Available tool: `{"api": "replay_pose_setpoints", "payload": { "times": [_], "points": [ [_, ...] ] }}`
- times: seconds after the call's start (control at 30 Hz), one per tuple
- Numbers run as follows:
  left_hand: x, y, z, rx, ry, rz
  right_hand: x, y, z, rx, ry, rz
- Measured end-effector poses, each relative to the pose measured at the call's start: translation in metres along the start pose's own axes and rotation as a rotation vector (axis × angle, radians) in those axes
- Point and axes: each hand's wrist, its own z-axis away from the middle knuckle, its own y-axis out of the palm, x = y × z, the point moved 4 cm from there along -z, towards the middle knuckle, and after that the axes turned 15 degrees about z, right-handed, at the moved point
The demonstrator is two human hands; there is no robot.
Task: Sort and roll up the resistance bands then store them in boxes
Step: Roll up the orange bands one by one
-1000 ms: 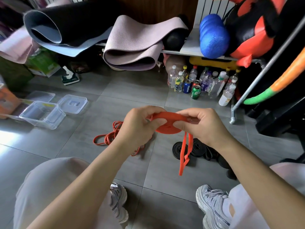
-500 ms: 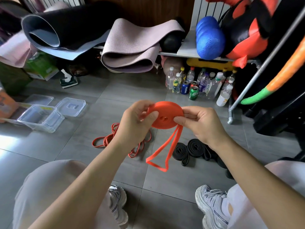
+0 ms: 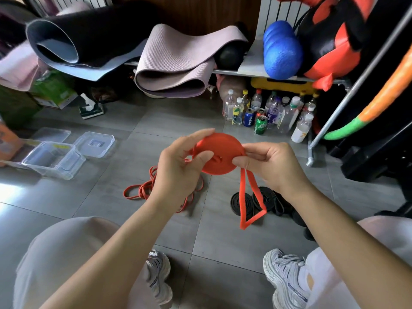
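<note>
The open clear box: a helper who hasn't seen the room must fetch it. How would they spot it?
Find the big dark rolled mat on the left, then look down to the grey floor. The clear box sits there, left of the orange bands. Unlike the flat lids beside it, it is deep and open-topped.

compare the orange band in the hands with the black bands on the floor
The orange band is held up between the left hand and right hand; the black bands lie on the floor. The orange band's coil is upright with a loose loop hanging; the black bands' coils lie flat. Both are wound into spirals.
</note>
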Motion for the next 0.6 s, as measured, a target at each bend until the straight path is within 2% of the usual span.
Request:
{"api": "replay_pose_setpoints", "payload": {
  "times": [0.1,0.27,0.3,0.37,0.47,0.53,0.6],
  "points": [
    [-0.003,-0.003,0.0,-0.097,-0.048,0.191,0.0,0.0,-0.001,-0.043,0.0,-0.05],
    [0.002,0.004,0.005,-0.106,-0.109,0.27,-0.003,-0.001,-0.004,-0.065,-0.002,-0.001],
    [0.004,0.007,0.006,-0.075,-0.113,0.213,-0.004,-0.003,-0.005,-0.054,-0.008,0.027],
    [0.005,0.01,0.005,0.026,-0.05,-0.048,-0.005,-0.007,-0.005,-0.023,-0.015,0.086],
    [0.003,0.014,0.009,0.24,0.244,-0.524,-0.01,-0.006,-0.004,0.029,-0.008,0.229],
    [0.002,0.019,0.013,0.363,0.365,-0.671,-0.012,-0.002,-0.003,0.071,-0.013,0.286],
    [0.002,0.021,0.014,0.392,0.393,-0.686,-0.014,-0.001,-0.002,0.084,-0.021,0.314]
  ]
}}
